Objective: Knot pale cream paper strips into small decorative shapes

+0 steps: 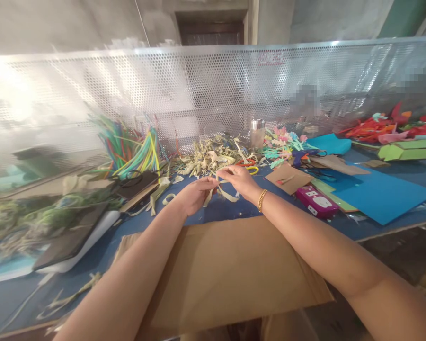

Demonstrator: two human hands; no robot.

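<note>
Both my hands meet above the blue table, fingertips close together around a pale cream strip whose loose ends curl downward. My left hand is closed on the strip from the left. From the right, my right hand pinches it near its upper part, with a gold chain bracelet on that wrist. Whether the strip is ribbon, paper or leaf cannot be made out. Just behind the hands lies a heap of similar pale, curled strips. A brown cardboard sheet lies below my forearms.
Colourful thin sticks stand in a bunch at back left. A clear jar stands behind the heap. To the right are a purple case, blue sheets and a green folded piece. A perforated metal screen borders the back.
</note>
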